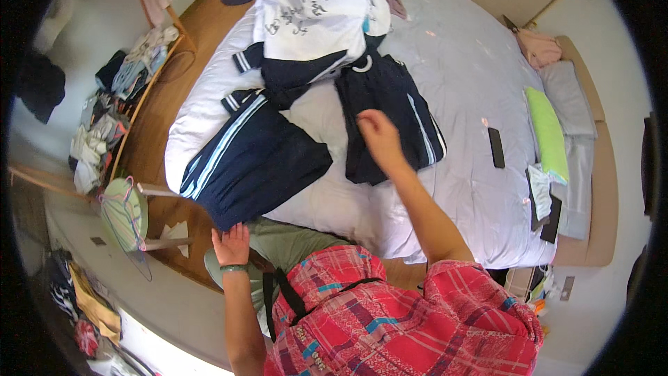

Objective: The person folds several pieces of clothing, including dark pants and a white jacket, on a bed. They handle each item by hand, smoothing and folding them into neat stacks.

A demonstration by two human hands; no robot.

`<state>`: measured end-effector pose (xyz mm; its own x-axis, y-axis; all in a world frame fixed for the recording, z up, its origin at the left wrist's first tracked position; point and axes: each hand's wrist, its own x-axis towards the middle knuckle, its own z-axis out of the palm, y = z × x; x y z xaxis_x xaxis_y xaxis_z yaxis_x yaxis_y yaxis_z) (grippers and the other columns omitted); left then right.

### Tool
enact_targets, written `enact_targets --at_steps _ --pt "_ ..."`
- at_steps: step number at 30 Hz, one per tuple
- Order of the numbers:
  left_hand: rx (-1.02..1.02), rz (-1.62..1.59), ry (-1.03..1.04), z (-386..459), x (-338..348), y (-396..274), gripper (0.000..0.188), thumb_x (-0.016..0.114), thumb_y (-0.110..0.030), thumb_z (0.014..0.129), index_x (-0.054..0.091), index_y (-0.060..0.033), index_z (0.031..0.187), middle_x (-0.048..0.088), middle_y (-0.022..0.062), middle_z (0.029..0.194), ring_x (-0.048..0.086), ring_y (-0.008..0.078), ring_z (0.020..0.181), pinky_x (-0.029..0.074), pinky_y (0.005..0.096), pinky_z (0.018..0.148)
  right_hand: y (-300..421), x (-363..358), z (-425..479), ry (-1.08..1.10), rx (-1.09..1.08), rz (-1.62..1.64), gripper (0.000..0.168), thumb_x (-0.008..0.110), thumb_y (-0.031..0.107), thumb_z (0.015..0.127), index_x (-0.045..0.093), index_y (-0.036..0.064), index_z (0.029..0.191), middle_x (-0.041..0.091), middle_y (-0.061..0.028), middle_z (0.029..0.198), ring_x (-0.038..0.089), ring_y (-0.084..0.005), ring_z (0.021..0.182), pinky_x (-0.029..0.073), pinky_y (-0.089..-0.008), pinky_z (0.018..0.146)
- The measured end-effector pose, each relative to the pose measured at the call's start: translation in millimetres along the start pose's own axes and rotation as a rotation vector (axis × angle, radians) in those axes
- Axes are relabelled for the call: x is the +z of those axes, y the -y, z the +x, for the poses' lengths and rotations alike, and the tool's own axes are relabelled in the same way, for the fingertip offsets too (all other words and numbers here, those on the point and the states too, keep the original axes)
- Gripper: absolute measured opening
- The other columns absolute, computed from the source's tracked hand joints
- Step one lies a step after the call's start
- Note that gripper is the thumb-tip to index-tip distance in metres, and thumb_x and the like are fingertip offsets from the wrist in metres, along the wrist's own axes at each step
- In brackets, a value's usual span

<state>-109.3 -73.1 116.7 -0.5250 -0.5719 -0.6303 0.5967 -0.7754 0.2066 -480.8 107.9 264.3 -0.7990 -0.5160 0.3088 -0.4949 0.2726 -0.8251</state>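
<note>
A dark navy garment with light blue and white side stripes lies spread over the bed's near left edge. At its gathered lower end is my left hand, fingertips against the fabric and thumb held apart. My right hand is over a folded pair of navy trousers, its fingers loosely curled and slightly blurred. I see nothing in that hand, and whether it touches the cloth is unclear. Beyond both garments lies a white and navy jacket with handwriting on its white part and striped cuffs.
The bed's pale quilt extends to the right, bearing a black phone-like object and a green pillow. On the left stands a wooden rack heaped with clothes. A green-seated stool holds hangers near my left hand.
</note>
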Motion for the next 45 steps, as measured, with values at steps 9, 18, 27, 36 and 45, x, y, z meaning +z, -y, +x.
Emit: enact_targets --at_steps 9,18,27,36,45 --pt "-0.166 0.132 -0.044 -15 -23 13 0.030 0.052 -0.037 0.085 0.057 -0.0096 0.095 0.062 0.0050 0.101 0.058 0.0201 0.093 0.045 0.0380 0.083 -89 -94 -13 0.018 0.497 -0.604 0.071 0.064 0.043 0.072 0.041 -0.002 0.121 0.053 -0.0239 0.113 0.050 -0.0367 0.106 0.039 -0.0421 0.090" --pt "-0.279 0.356 -0.042 -47 11 47 0.020 0.054 -0.025 0.086 0.059 -0.0085 0.095 0.063 0.0059 0.094 0.059 0.0194 0.086 0.046 0.0351 0.078 -99 -97 -1 -0.091 0.456 -0.037 0.060 0.065 0.036 0.074 0.046 -0.001 0.117 0.057 -0.0160 0.107 0.053 -0.0246 0.100 0.040 -0.0323 0.086" --pt "-0.269 0.707 0.148 -51 98 94 0.020 0.050 -0.021 0.089 0.053 -0.0084 0.104 0.061 0.0071 0.093 0.059 0.0186 0.083 0.048 0.0331 0.075 -95 -86 0 -0.036 0.376 0.167 0.029 0.057 0.019 0.083 0.054 -0.001 0.103 0.059 -0.0060 0.088 0.053 -0.0130 0.080 0.043 -0.0263 0.073" --pt "-0.340 0.907 0.256 -41 137 145 0.021 0.049 -0.020 0.090 0.050 -0.0069 0.106 0.060 0.0074 0.093 0.059 0.0173 0.082 0.047 0.0296 0.073 -101 -85 -11 -0.154 0.626 0.732 0.026 0.056 0.020 0.085 0.053 0.000 0.102 0.055 -0.0018 0.085 0.050 -0.0098 0.078 0.041 -0.0237 0.072" --pt "0.251 1.359 0.466 -16 190 224 0.045 0.062 -0.023 0.081 0.044 -0.0046 0.118 0.048 0.0102 0.117 0.046 0.0193 0.108 0.040 0.0320 0.086 -89 -88 -9 0.094 0.636 0.549 0.037 0.063 0.019 0.079 0.053 -0.001 0.108 0.058 -0.0066 0.098 0.052 -0.0135 0.085 0.043 -0.0258 0.076"
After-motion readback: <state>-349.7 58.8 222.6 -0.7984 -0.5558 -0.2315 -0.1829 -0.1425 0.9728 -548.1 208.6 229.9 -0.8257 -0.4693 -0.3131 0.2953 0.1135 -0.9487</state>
